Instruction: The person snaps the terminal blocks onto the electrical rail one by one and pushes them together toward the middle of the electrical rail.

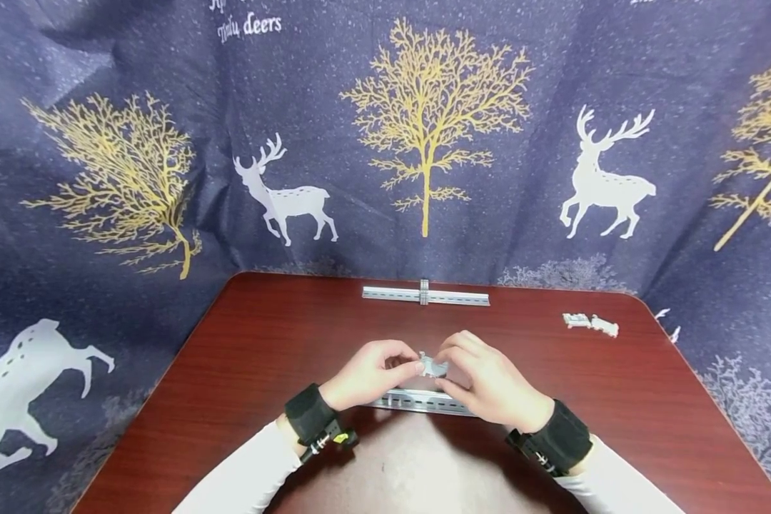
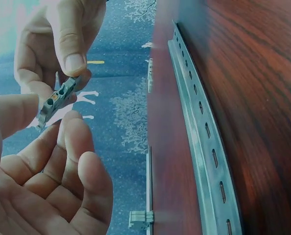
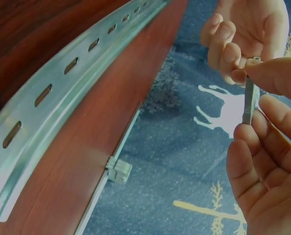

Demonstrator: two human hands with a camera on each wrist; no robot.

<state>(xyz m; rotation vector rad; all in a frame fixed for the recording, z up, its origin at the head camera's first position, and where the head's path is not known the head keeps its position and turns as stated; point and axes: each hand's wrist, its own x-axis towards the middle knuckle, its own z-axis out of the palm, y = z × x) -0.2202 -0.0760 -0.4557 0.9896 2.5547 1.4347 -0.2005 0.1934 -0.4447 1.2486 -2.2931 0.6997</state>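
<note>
A small grey terminal block [image 1: 434,367] is held up between both hands, above the near slotted metal rail [image 1: 417,402]. My left hand [image 1: 374,371] pinches its left end at the thumb; the other fingers are loosely bent below it in the left wrist view. From the opposite side, my right hand [image 1: 491,378] grips the block [image 3: 250,100] between thumb and fingertips. In the left wrist view the narrow edge of the block [image 2: 59,98] shows round holes and a small orange spot. The rail [image 2: 199,122] lies on the table, apart from both hands.
Toward the table's back edge lies a second slotted rail [image 1: 392,293], with grey blocks [image 1: 424,291] mounted mid-length. Two loose pale pieces [image 1: 576,320] lie at the back right of the brown table [image 1: 283,321]. A printed blue cloth [image 1: 373,250] hangs behind.
</note>
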